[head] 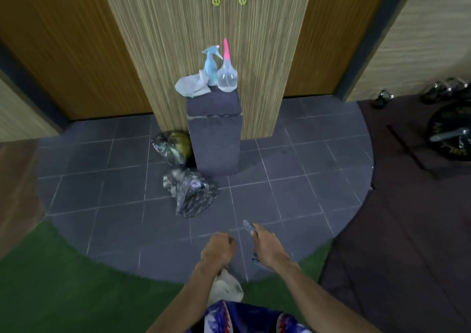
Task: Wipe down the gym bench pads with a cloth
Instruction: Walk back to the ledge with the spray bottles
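Step in hand, by judgement: approach and supply stage; no bench pad wiped yet.

Left hand [218, 251]: closed in a fist around a pale cloth [226, 288] hanging below the wrist.
Right hand [266, 246]: curled about a small dark item [248, 227], identity unclear.
Grey padded block [214, 133]: upright against the striped cabinet [204, 39], well ahead of both hands.
On its top: light blue rag [192, 86], blue trigger sprayer [212, 65], clear squeeze bottle [227, 76] with pink nozzle, part-filled with clear liquid.
Two knotted dark plastic bags [190, 192] on tiles beside the block; contents hidden.

Next move, likely: step closer, free one hand, take sprayer.
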The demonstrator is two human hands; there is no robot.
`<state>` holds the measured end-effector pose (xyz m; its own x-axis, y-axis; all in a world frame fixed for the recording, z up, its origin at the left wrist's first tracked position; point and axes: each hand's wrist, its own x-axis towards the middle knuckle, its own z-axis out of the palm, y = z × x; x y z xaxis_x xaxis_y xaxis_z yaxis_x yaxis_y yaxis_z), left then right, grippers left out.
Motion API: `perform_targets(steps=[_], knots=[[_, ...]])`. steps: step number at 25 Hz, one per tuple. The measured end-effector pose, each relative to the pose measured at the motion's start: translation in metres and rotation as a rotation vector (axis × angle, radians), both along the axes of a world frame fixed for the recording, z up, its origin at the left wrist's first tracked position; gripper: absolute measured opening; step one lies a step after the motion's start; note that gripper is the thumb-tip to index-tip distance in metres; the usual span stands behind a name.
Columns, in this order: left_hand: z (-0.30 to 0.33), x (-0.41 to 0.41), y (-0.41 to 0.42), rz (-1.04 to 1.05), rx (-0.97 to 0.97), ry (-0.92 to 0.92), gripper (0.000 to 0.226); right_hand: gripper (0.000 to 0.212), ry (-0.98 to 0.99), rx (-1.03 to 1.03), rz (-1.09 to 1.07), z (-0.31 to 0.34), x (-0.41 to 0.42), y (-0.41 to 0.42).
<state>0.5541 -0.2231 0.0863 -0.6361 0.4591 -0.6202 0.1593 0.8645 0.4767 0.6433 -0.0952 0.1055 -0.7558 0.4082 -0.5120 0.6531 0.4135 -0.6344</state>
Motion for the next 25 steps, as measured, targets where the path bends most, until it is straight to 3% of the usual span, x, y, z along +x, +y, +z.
perform_targets(steps=[4, 10, 16, 20, 22, 25], knots=[[0.015, -0.139, 0.045, 0.006, 0.01, 0.059, 0.032, 0.039, 0.02, -0.045, -0.025, 0.016, -0.127, 0.055], [0.023, -0.299, 0.118, 0.118, 0.097, 0.13, 0.024, 0.042, 0.055, 0.052, 0.148, 0.012, -0.297, 0.137], [0.003, -0.45, 0.186, 0.237, 0.058, 0.274, 0.03, 0.044, 0.041, 0.151, 0.556, -0.008, -0.46, 0.227], [-0.035, -0.536, 0.21, 0.257, 0.085, 0.483, 0.034, 0.047, 0.125, 0.267, 0.85, -0.04, -0.562, 0.275], [-0.068, -0.568, 0.215, 0.173, 0.087, 0.57, 0.046, 0.047, 0.229, 0.341, 1.024, -0.061, -0.6, 0.29], [-0.121, -0.601, 0.221, 0.022, 0.084, 0.618, 0.045, 0.048, 0.403, 0.427, 1.294, -0.102, -0.634, 0.309]])
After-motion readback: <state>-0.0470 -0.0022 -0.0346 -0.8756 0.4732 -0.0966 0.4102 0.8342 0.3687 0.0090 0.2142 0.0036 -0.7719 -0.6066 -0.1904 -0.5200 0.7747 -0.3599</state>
